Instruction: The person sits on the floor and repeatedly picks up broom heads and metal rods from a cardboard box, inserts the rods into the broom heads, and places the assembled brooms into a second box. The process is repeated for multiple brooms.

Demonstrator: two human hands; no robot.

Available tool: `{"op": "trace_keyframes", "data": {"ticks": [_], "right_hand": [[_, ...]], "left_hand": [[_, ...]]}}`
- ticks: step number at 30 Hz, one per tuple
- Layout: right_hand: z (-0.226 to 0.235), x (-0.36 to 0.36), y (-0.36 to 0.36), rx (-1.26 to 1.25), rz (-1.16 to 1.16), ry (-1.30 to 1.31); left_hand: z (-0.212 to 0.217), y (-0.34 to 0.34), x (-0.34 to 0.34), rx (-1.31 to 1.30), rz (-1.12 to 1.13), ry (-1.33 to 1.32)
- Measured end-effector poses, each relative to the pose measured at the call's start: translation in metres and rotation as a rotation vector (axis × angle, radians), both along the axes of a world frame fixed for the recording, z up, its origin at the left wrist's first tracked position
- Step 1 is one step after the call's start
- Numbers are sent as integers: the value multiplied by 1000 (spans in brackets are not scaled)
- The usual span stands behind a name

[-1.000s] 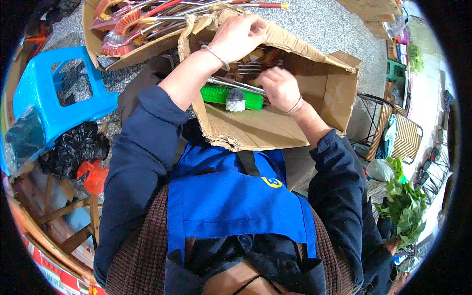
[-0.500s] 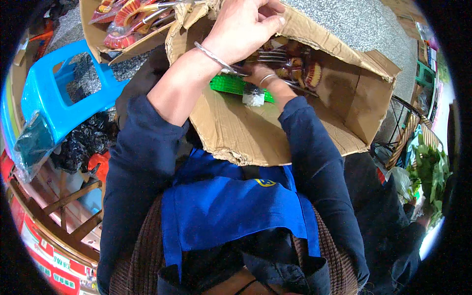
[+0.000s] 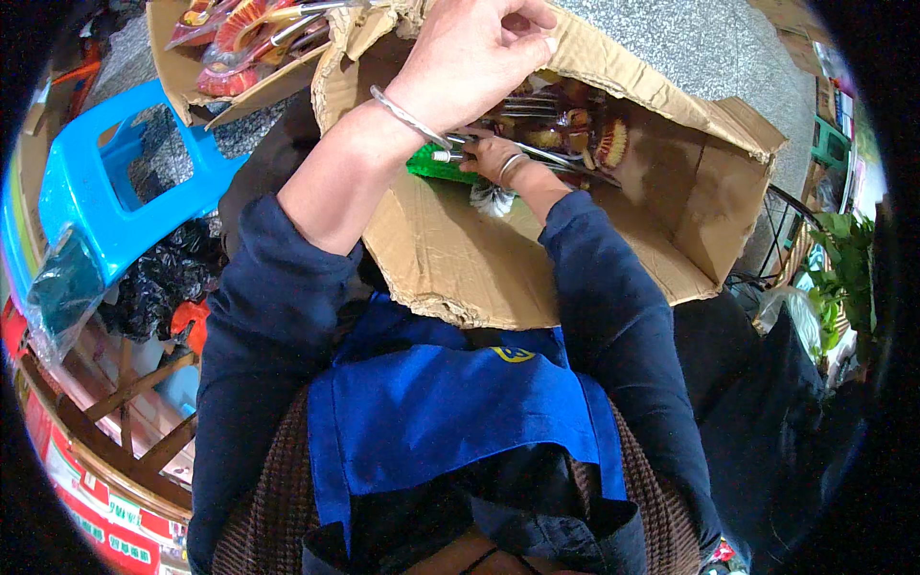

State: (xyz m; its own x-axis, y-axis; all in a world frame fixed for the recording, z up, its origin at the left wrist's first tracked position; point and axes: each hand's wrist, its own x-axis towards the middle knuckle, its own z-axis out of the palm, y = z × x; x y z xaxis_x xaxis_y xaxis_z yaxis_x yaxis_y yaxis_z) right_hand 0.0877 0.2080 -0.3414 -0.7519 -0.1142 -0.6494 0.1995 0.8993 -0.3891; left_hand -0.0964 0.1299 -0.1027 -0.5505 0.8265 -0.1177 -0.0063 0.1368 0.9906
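Observation:
A torn, open cardboard box (image 3: 460,254) lies tilted in front of me. My left hand (image 3: 484,48) is at its far upper edge, fingers curled over the cardboard flap; the fingertips are partly cut off by the picture's top. Inside the box, my right hand (image 3: 494,158) has its fingers closed around thin metal handles, which look like those of brushes. Beside them lie several brush-like things with red and yellow fanned heads (image 3: 610,144). Under the right hand are a bright green netted thing (image 3: 436,165) and a white fanned tuft (image 3: 491,199).
Another cardboard box (image 3: 177,81) at the upper left holds more plastic-wrapped, red-headed brush-like things (image 3: 254,38). A blue plastic stool (image 3: 86,182) stands left, with black plastic bags (image 3: 168,278) under it. Leafy greens (image 3: 843,268) and a wire basket frame (image 3: 776,230) are at the right.
My right hand has lifted slightly toward me, bringing metal handles into view over the green thing. A white tuft shows below it. The left hand stays on the flap.

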Motion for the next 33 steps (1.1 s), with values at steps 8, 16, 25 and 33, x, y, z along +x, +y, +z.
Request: {"op": "trace_keyframes", "data": {"ticks": [8, 16, 25, 33], "right_hand": [[27, -40, 21, 64, -284, 102], [-20, -39, 65, 312, -435, -66], [-56, -43, 67, 375, -436, -115], [-74, -47, 66, 404, -382, -119]], "left_hand": [[0, -8, 2, 19, 9, -12], [-11, -5, 1, -11, 41, 40], [-11, -4, 0, -74, -15, -30], [-7, 6, -2, -149, 29, -114]]}}
